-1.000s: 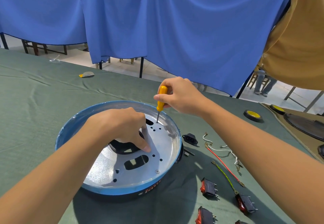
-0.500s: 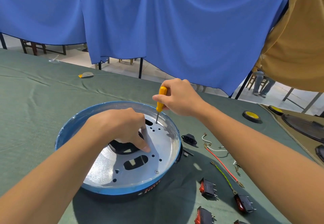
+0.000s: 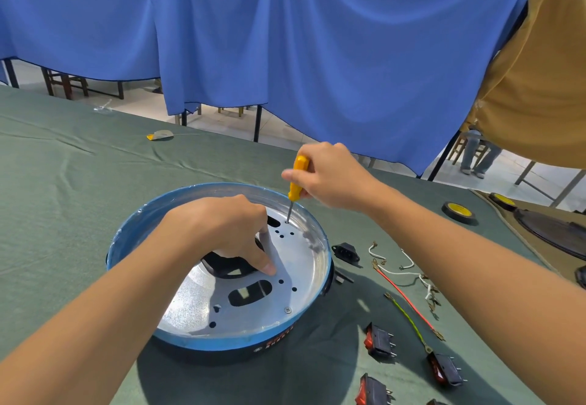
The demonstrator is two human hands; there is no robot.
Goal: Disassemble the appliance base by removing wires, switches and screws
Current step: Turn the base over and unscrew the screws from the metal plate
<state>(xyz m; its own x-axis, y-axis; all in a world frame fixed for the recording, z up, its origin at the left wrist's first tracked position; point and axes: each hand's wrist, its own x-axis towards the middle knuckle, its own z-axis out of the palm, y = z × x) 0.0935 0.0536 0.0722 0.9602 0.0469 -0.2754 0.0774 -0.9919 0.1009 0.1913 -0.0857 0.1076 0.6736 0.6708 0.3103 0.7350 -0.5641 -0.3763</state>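
The round appliance base, blue-rimmed with a silver metal plate inside, lies on the green cloth. My right hand grips a small yellow-handled screwdriver, held upright with its tip in a hole at the plate's far edge. My left hand rests inside the base, its fingers curled over the edge of the plate's black opening and its thumb pressing on the plate. One screw shows near the plate's front right edge.
Right of the base lie a black socket, white, red and green wires, and several red rocker switches. Yellow-and-black tape rolls and a dark pan sit at the far right. A person stands beyond the table.
The right hand has shifted its fingers slightly on the screwdriver handle, the tip staying in the same hole. The left hand has kept its place.
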